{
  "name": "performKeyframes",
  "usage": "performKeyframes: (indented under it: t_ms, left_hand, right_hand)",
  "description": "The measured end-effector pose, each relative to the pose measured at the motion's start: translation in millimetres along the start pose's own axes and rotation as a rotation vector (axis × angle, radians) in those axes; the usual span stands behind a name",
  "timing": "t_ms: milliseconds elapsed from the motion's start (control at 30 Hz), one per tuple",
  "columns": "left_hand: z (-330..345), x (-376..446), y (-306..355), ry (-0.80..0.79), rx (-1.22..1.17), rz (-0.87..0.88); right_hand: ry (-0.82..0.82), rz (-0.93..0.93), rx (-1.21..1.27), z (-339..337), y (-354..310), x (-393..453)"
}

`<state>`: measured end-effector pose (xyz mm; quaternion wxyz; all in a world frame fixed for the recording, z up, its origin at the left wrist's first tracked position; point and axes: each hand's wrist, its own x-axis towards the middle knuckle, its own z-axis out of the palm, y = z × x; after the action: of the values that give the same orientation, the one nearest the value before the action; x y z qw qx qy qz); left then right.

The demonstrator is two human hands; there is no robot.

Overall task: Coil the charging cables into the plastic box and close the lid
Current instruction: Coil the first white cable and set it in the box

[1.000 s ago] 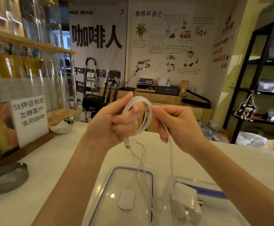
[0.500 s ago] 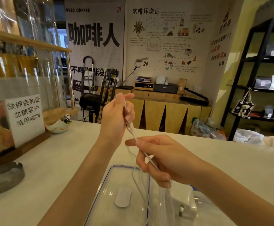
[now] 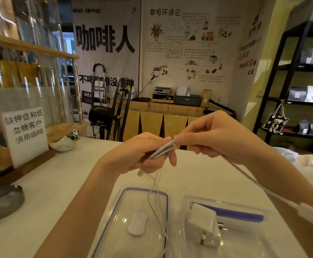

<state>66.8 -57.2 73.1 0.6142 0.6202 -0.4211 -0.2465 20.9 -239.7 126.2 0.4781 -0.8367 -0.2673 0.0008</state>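
I hold my 2 hands raised together above the white worktop [image 3: 40, 187]. My left hand [image 3: 139, 155] is curled around a small bundle of loops of the white charging cable [image 3: 163, 149], fingers closed on it. My right hand [image 3: 213, 135] pinches the same cable just beside the bundle, thumb and fingertips pressed together on it. From there 1 strand runs down to the right past my forearm to a blurred white connector near the frame edge. Other strands hang from my left hand onto the clear lid [image 3: 126, 220] lying flat below. Just right of the lid sits the open plastic box [image 3: 245, 207], with a white charger plug [image 3: 202, 226] inside.
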Motion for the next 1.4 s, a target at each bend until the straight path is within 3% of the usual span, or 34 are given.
performKeyframes:
  t_ms: [133, 233, 333, 433, 600, 767, 900, 1167, 1300, 1400]
  left_hand:
    - [3, -6, 10, -0.471, -0.361, 0.197]
    - [6, -9, 19, -0.556, -0.678, 0.281]
    - [10, -7, 22, -0.42, -0.808, 0.378]
    - [14, -5, 25, -0.169, -0.93, 0.4]
    - [12, 1, 16, 0.116, -1.072, 0.352]
    - [8, 14, -2, 0.131, -1.133, 0.375]
    - [4, 17, -9, 0.094, -1.069, 0.423]
    - [10, 28, -14, 0.573, -0.739, 0.385]
    - [30, 34, -21, 0.691, -0.254, 0.277]
    - [46, 37, -28, 0.65, 0.172, 0.182]
  right_hand:
    - [-0.016, -0.238, 0.178, 0, -1, 0]
    - [0.062, -0.288, 0.255, 7, 6, 2]
    - [0.06, -0.259, 0.342, 20, 13, 5]
    - [0.035, -0.201, 0.435, 31, 19, 4]
    - [0.023, -0.007, 0.355, 47, 34, -5]
    - [0.017, 0.041, 0.164, 57, 36, -15]
    - [0.015, 0.069, 0.0, 57, 37, -25]
    - [0.028, -0.074, -0.796, 64, 31, -49]
    - [0.096, -0.231, -0.96, 57, 26, -52]
    - [0.237, -0.407, -1.054, 47, 36, -49]
